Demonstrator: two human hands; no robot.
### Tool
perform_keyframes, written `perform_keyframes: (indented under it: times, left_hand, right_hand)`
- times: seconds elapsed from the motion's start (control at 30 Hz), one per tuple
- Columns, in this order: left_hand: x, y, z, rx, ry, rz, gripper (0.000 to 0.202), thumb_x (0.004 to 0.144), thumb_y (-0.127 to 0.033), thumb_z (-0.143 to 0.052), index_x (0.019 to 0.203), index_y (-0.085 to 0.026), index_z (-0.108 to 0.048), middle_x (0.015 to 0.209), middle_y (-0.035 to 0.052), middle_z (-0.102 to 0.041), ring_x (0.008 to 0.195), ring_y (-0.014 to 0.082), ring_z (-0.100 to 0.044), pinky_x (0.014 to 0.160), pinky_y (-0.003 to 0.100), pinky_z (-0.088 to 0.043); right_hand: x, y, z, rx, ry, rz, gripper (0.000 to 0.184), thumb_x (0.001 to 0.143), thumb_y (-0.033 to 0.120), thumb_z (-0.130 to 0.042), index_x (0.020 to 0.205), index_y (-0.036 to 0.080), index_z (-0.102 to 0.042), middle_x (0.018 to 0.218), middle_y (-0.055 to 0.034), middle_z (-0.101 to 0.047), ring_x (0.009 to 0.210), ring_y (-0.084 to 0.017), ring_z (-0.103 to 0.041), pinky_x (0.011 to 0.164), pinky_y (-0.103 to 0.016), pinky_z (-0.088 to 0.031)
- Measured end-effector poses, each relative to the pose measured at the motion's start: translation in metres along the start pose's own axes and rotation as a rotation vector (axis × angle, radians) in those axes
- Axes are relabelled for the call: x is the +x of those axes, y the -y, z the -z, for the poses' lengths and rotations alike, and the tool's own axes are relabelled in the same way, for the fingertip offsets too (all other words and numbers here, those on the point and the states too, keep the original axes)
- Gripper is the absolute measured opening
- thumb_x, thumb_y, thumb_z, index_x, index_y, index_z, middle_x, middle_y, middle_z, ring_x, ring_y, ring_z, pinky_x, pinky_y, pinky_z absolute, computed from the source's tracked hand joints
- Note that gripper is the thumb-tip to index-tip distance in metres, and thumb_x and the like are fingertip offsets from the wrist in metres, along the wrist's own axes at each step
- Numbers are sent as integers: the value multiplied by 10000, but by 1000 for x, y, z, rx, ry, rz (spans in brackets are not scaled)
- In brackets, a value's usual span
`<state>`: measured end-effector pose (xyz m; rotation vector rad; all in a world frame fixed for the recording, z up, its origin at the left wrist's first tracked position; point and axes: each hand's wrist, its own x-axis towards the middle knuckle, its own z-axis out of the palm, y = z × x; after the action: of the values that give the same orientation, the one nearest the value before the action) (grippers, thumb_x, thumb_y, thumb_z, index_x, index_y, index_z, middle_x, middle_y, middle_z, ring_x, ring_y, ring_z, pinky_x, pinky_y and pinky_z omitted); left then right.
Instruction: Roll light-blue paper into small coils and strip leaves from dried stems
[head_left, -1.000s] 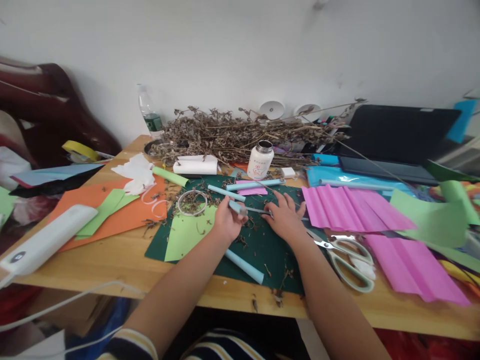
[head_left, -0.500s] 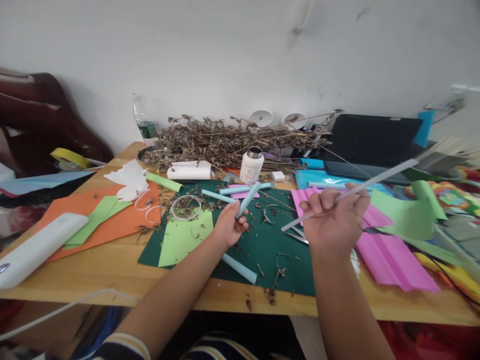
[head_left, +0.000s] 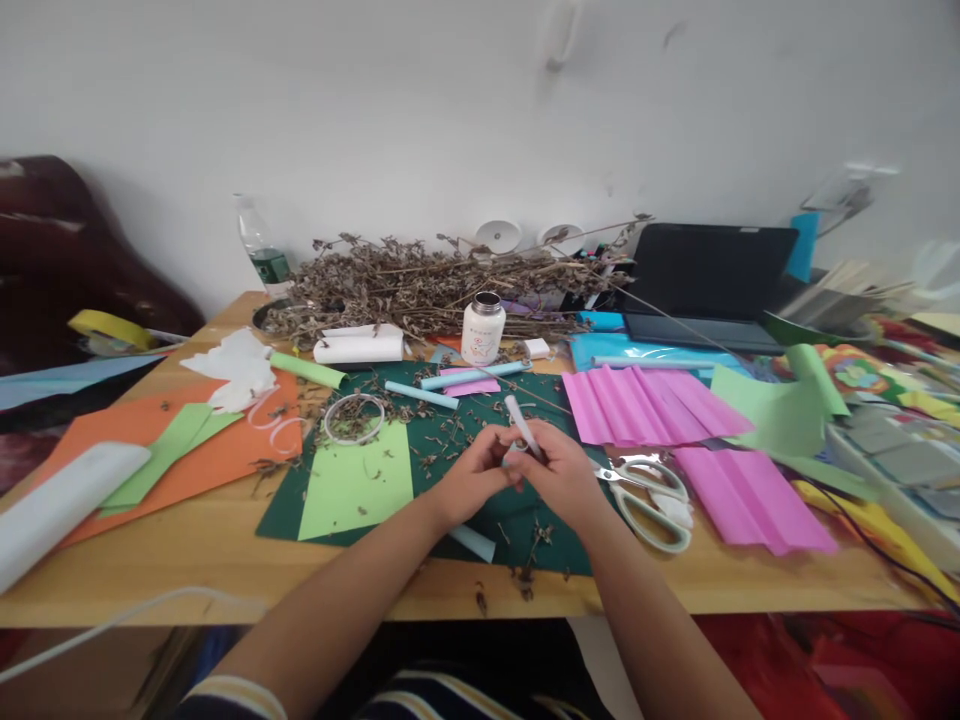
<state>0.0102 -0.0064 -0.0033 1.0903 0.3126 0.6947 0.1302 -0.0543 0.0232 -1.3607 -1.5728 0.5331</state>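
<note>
Fingers of the right hand point(head_left: 559, 468) are clamping a slim, translucent whitish rod point(head_left: 523, 420) above the dark-green flat mat point(head_left: 289, 510); just beside, the left hand's point(head_left: 476, 478) fingers are closing around a mostly hidden light-blue paper tube point(head_left: 517, 449). Pale-handled metal scissors point(head_left: 615, 477) are lying nearby.

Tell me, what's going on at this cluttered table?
A person's left hand and right hand are together above a green mat. The right hand holds a pale stick; something light blue shows between the hands, mostly hidden. Scissors lie beside the right forearm, and an open white bottle stands before a heap of dried plants.
</note>
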Motion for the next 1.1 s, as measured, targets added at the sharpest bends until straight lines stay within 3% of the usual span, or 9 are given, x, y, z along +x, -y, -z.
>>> perform_keyframes:
  times: [0.1, 0.2, 0.27, 0.3, 0.4, 0.53, 0.77, 1.1]
  left_hand:
    - [-1, 5, 2, 15, -28, -55, 270, 622, -320, -597, 838, -172, -532, 709, 13, -502, 596, 109, -459, 556, 223, -370]
    - [-1, 8, 3, 110, 12, -65, 335, 707, -466, -438, 717, -149, -548, 594, 15, -461, 543, 113, -422, 549, 235, -338]
    - [-1, 8, 1, 214, 49, -50, 384, 746, -461, -353, 584, -152, -514, 528, 13, -425, 505, 112, -391, 535, 241, -312]
    - [0, 8, 0, 257, 64, -44, 382, 750, -437, -344, 533, -158, -487, 505, 11, -409, 492, 113, -378, 528, 244, -300]
    - [0, 9, -2, 324, 79, -54, 338, 730, -351, -361, 452, -171, -429, 460, 11, -380, 480, 120, -359, 520, 254, -277]
    - [1, 14, 0, 264, 30, -63, 324, 710, -314, -332, 425, -174, -394, 435, 11, -367, 458, 117, -351, 492, 256, -258]
    - [4, 22, 4, 227, 7, -76, 413, 726, -463, -318, 453, -162, -390, 428, -13, -343, 435, 96, -322, 467, 252, -243]
    - [5, 32, 4, 223, -16, -20, 517, 781, -514, -157, 455, -166, -358, 414, -26, -312, 430, 88, -310, 473, 250, -249]
  right_hand:
    - [-2, -1, 2, -6, 17, 158, 120, 738, 269, -480, 798, 202, -558, 855, -51, -544, 809, -162, -521, 689, -302, -441]
    - [-1, 3, 10, 241, -223, 134, 170, 788, 323, -393, 752, 206, -512, 712, -19, -488, 552, -98, -470, 482, -243, -401]
    - [1, 14, 17, 490, -393, 107, 249, 822, 359, -290, 662, 220, -422, 546, 40, -358, 376, -59, -295, 352, -192, -271]
    - [2, 21, 21, 587, -416, 108, 286, 831, 378, -244, 626, 223, -372, 500, 56, -290, 352, -58, -231, 335, -181, -224]
    - [8, 45, 30, 696, -388, 155, 340, 833, 425, -205, 578, 220, -301, 457, 67, -196, 342, -66, -167, 332, -170, -186]
    - [16, 62, 26, 788, -323, 222, 346, 802, 460, -305, 559, 213, -309, 450, 71, -197, 337, -57, -174, 329, -160, -193]
    - [25, 63, 13, 955, -231, 250, 331, 795, 437, -357, 561, 202, -342, 450, 74, -214, 346, -51, -185, 332, -166, -191]
    - [25, 61, 0, 930, -136, 257, 311, 811, 394, -362, 584, 185, -407, 461, 70, -252, 360, -45, -220, 344, -179, -190]
